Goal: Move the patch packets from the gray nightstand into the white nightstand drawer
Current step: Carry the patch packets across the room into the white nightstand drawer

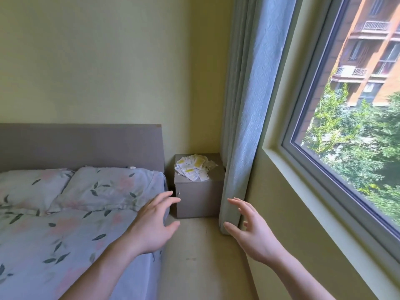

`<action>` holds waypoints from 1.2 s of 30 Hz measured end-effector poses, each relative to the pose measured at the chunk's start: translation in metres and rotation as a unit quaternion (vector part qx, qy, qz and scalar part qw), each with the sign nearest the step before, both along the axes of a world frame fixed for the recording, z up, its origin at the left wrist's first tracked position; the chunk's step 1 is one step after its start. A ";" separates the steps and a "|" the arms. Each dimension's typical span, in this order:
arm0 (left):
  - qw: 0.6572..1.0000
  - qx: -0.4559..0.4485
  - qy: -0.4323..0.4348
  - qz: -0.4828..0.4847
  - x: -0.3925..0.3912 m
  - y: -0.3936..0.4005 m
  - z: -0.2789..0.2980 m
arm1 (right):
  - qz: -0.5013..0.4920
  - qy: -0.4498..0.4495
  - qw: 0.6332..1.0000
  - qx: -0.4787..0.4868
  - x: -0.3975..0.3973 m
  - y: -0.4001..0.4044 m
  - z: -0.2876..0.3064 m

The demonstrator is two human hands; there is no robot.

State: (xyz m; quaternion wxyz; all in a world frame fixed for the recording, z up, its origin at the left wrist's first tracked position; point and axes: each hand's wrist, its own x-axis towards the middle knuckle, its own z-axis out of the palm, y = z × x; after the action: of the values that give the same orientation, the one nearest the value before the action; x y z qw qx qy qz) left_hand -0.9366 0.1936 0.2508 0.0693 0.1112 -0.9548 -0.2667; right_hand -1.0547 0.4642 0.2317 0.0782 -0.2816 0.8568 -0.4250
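Observation:
A loose heap of white and yellow patch packets (193, 167) lies on top of the gray nightstand (199, 198), which stands in the corner between the bed and the curtain. My left hand (154, 224) reaches forward with fingers spread, short of the nightstand and holding nothing. My right hand (251, 228) is stretched out the same way, empty, in front of the curtain's lower end. Both hands are well apart from the packets. The white nightstand is out of view.
A bed (65, 245) with floral sheets and two pillows fills the left, its gray headboard (82, 146) against the wall. A blue-gray curtain (242, 126) hangs right of the nightstand, beside a large window (350, 105). A narrow strip of floor (194, 256) runs between bed and wall.

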 end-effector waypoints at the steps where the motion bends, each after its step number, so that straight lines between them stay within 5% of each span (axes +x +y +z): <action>1: 1.000 -0.001 -0.006 0.003 -0.021 -0.008 -0.003 | 0.000 -0.005 1.000 -0.003 -0.023 -0.009 -0.005; 17: 0.992 0.015 -0.077 0.103 -0.243 -0.177 -0.054 | 0.080 -0.092 0.991 0.049 -0.324 -0.193 -0.049; 36: 0.974 0.094 -0.205 0.031 -0.602 -0.348 -0.159 | -0.039 -0.192 0.971 0.138 -0.585 -0.337 -0.137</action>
State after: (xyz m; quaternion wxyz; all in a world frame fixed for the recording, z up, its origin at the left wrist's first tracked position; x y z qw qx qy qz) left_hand -1.5388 -0.1541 0.0913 -0.1300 0.1992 -0.9155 -0.3245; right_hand -1.6401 0.1272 0.0946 0.2632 -0.1478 0.8861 -0.3517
